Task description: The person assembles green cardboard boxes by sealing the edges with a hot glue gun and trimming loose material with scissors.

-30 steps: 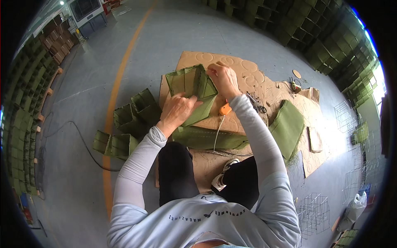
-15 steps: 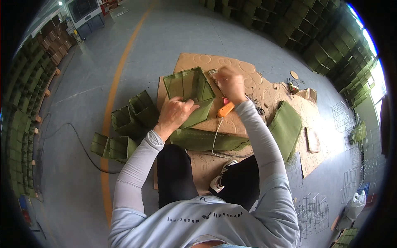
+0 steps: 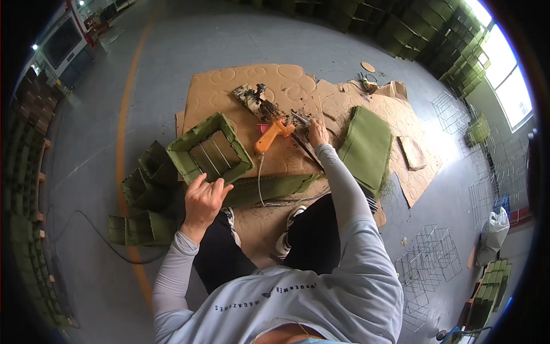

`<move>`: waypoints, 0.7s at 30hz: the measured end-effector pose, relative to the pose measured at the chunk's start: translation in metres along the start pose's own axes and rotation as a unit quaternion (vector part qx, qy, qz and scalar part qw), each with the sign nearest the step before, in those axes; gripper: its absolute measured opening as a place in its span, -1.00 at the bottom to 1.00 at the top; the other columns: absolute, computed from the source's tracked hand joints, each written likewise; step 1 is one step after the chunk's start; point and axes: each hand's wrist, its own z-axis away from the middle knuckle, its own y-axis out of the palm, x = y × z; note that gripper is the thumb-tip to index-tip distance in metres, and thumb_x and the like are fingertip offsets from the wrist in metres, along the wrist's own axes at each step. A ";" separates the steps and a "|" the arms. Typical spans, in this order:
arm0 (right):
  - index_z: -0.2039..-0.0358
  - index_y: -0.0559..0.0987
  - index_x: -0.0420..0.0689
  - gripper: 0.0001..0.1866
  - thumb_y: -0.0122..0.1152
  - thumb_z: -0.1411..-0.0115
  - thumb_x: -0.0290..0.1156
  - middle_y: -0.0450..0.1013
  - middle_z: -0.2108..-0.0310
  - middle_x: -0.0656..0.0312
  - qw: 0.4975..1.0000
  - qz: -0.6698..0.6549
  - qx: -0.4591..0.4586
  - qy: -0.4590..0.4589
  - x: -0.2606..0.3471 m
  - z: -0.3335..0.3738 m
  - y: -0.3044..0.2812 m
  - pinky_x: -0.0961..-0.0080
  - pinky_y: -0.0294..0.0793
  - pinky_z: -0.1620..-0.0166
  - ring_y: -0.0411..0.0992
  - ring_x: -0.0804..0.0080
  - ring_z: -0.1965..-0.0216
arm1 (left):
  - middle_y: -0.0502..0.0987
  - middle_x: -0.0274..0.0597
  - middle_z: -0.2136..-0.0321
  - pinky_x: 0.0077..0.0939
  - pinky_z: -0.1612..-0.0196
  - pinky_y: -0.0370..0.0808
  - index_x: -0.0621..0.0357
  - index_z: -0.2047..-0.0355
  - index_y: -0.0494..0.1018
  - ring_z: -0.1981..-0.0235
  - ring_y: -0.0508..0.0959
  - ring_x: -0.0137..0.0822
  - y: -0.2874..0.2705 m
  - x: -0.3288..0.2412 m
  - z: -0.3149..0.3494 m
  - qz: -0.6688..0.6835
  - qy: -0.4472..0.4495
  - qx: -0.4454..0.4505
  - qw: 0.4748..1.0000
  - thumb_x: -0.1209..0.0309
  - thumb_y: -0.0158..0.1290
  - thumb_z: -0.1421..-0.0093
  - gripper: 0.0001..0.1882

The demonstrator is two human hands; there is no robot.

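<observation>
Boxes (image 3: pixel 137 189) stand on the floor (image 3: pixel 200 40) at left. I see the left hand (image 3: pixel 204 200), half curled, at the near rim of an open green box (image 3: pixel 232 139) on cardboard (image 3: pixel 215 103); I cannot tell whether it pinches. Next lies an orange glue gun (image 3: pixel 269 137); the right hand (image 3: pixel 317 133) curls at a metal tool (image 3: pixel 299 117), grip unclear.

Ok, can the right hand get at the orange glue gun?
Probably yes: the orange glue gun lies just left of the right hand, with nothing tall between them, though it seems to touch a metal tool.
</observation>
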 end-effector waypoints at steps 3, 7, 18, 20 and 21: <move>0.20 0.56 -0.11 -0.75 0.00 -0.12 -0.48 0.43 0.17 0.02 0.991 0.116 -0.070 0.014 0.008 -0.002 0.014 0.22 0.44 0.05 0.38 0.05 0.04 | 0.36 -0.34 0.75 -0.31 0.09 0.51 0.18 0.40 0.42 0.67 0.43 -0.37 0.003 -0.005 -0.006 -0.008 0.017 -0.017 1.000 0.29 0.18 -0.15 -0.77; 0.21 0.59 -0.09 -0.74 0.05 -0.12 -0.34 0.38 0.10 0.03 0.969 0.205 0.087 0.108 0.021 -0.009 0.005 0.22 0.45 0.10 0.35 0.03 0.02 | 0.37 -0.34 0.74 -0.35 0.10 0.50 0.20 0.38 0.43 0.66 0.44 -0.38 0.004 -0.007 -0.003 -0.015 -0.002 -0.005 1.000 0.29 0.18 -0.14 -0.76; 0.00 0.46 -0.10 -0.50 0.20 0.00 -0.24 0.39 0.03 -0.11 0.969 0.205 0.136 0.037 0.002 -0.005 -0.006 0.13 0.38 -0.04 0.33 -0.04 -0.05 | 0.45 -0.31 0.69 -0.34 0.10 0.49 0.23 0.33 0.47 0.62 0.49 -0.37 0.005 -0.023 0.014 -0.018 -0.025 0.004 1.000 0.31 0.23 -0.09 -0.74; -0.03 0.40 -0.10 -0.44 0.22 0.01 -0.22 0.42 0.03 -0.09 0.969 0.212 0.122 0.028 0.006 -0.008 -0.007 0.14 0.36 -0.07 0.33 -0.05 -0.06 | 0.35 -0.34 0.73 -0.38 0.11 0.47 0.23 0.35 0.43 0.64 0.43 -0.38 0.005 -0.027 0.018 -0.026 -0.006 0.001 1.000 0.26 0.18 -0.14 -0.72; -0.05 0.38 -0.10 -0.41 0.24 0.03 -0.23 0.42 0.04 -0.08 0.968 0.209 0.137 0.039 0.007 -0.010 -0.008 0.14 0.36 -0.07 0.33 -0.05 -0.05 | 0.35 -0.34 0.73 -0.38 0.11 0.47 0.23 0.35 0.43 0.64 0.43 -0.38 0.005 -0.027 0.018 -0.026 -0.011 -0.001 1.000 0.26 0.18 -0.14 -0.72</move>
